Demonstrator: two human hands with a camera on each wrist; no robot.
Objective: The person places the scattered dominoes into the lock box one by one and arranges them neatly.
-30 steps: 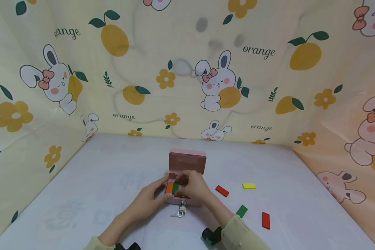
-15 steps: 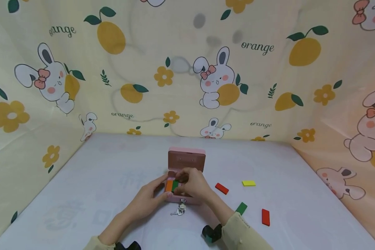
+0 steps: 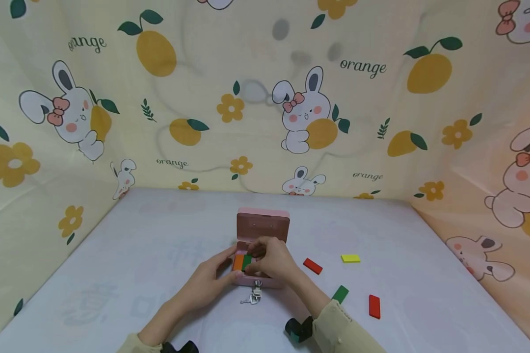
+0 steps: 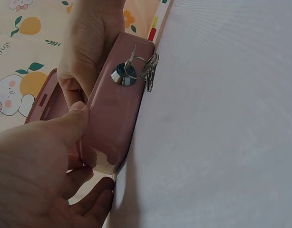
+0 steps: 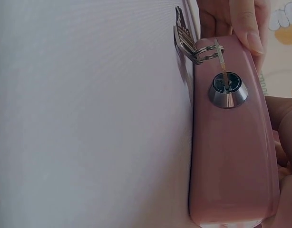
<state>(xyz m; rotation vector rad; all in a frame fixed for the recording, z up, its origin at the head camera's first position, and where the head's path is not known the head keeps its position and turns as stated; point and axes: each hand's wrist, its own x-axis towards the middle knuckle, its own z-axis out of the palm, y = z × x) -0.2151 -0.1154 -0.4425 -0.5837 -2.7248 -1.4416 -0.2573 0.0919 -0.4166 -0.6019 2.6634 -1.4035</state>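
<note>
We have box [image 3: 271, 284] on table [image 3: 159, 220], lid [image 3: 262, 225] behind, keys [image 3: 252, 297] in front, two blocks [image 3: 238, 263] inside at left, left hand [image 3: 207, 279] at left side, right hand [image 3: 274, 257] reaching in, four loose blocks [image 3: 313, 266] right.

- Head view: printed word "orange" [image 3: 363, 67] in dark green script, high on the patterned backdrop cloth [image 3: 256, 49], above the far edge of the surface [image 3: 194, 211], toward its far right corner.
- Second, larger-looking instance, upper left, outward of the surface's far left corner; opening letter distorted, remainder reads "range".
- Third and fourth, smaller: "orange" just above the far edge, one near each far corner.
- Fragment at the extreme left, beside the left edge: final "e" legible, rest cut off.
- Left wrist view: "orange" again on the cloth, slanting steeply upward at the left border.
- Pale marks on the surface, left part: too faint to read.
</note>
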